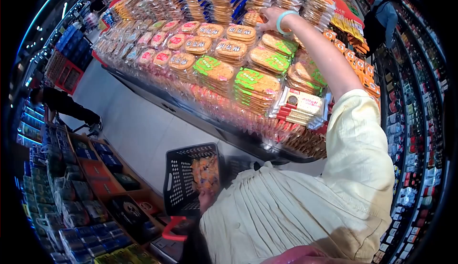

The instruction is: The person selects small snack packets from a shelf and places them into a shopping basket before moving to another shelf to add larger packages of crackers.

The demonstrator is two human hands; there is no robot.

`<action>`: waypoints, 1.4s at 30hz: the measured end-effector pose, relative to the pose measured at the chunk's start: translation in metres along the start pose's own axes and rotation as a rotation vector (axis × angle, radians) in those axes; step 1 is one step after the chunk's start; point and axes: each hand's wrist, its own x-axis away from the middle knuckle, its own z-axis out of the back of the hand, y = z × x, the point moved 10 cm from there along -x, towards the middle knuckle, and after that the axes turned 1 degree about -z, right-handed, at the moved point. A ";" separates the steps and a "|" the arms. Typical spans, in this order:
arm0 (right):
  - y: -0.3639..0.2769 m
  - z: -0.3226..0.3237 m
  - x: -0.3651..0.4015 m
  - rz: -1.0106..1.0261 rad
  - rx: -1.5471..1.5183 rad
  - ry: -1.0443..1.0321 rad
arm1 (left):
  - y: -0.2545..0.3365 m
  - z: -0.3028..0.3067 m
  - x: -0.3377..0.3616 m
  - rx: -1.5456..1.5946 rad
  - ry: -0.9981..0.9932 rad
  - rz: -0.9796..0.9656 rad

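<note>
My right hand point(274, 19), with a pale green bracelet point(285, 21) at the wrist, reaches across the display. Its fingers are curled at a clear-wrapped pack of crackers point(252, 18) among the piles. Packs with green labels point(257, 80) and low stacks of round crackers point(237, 32) lie below that arm. Low by my body, part of my left hand point(206, 200) shows at the near side of a dark shopping basket point(179, 168); its fingers are mostly hidden. Inside the basket lies an orange patterned package point(205, 173), close to that hand.
The display's dark lower edge point(224, 137) runs slantwise before me. Boxed goods point(95, 168) stand at the left, and tall shelves point(410, 121) line the right. One person point(67, 104) is at far left, another point(384, 20) at upper right. A red handle point(173, 228) is near the basket.
</note>
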 end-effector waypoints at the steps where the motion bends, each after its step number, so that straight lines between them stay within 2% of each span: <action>1: -0.002 0.002 0.003 -0.020 0.020 -0.026 | 0.000 0.000 0.000 -0.004 0.007 0.004; 3: -0.001 0.000 0.004 -0.040 0.041 -0.052 | -0.001 0.000 0.001 -0.015 0.019 0.005; 5: 0.004 0.008 0.000 -0.045 0.055 0.071 | -0.002 0.000 0.003 -0.021 0.034 0.006; 9: 0.009 0.011 -0.002 -0.040 0.071 0.069 | -0.004 0.002 0.004 -0.038 0.057 0.004; 11: 0.000 0.027 0.011 -0.006 0.170 0.188 | -0.005 0.003 0.005 -0.044 0.068 0.003; 14: -0.002 0.028 0.014 0.032 0.248 0.259 | -0.007 0.003 0.006 -0.057 0.081 -0.001; 18: -0.004 0.026 0.016 0.045 0.326 0.218 | -0.007 0.001 0.005 -0.077 0.097 -0.003; 23: -0.002 0.038 0.025 0.029 0.413 0.286 | -0.004 -0.005 0.004 -0.108 0.114 -0.013; 27: -0.002 0.047 0.033 0.129 0.407 0.399 | 0.006 -0.014 0.000 -0.179 0.131 -0.039; 30: -0.015 0.065 0.050 0.114 0.426 0.445 | 0.025 -0.035 -0.003 -0.272 0.140 -0.061; 31: -0.029 0.076 0.063 0.144 0.427 0.474 | 0.036 -0.064 0.010 -0.188 0.094 -0.085; 32: -0.051 0.092 0.087 0.281 0.331 0.639 | 0.059 -0.095 0.017 -0.108 0.047 -0.134; 33: -0.074 0.102 0.105 0.409 0.265 0.639 | 0.058 -0.120 0.002 0.175 -0.384 -0.114; 34: -0.094 0.108 0.118 0.537 0.222 0.667 | 0.095 -0.145 0.040 -0.090 0.117 -0.185; 35: -0.124 0.118 0.137 0.646 0.163 0.652 | 0.108 -0.166 0.047 -0.077 0.094 -0.226; 36: -0.150 0.123 0.151 0.718 0.167 0.649 | 0.121 -0.189 0.047 -0.017 -0.038 -0.215; 38: -0.198 0.123 0.170 0.863 0.171 0.660 | 0.146 -0.229 0.049 -0.016 -0.174 -0.189; 40: -0.246 0.115 0.186 1.014 0.161 0.651 | 0.182 -0.266 0.061 -0.013 -0.232 -0.222; 42: -0.287 0.090 0.186 1.088 0.211 0.556 | 0.210 -0.293 0.082 -0.001 -0.294 -0.227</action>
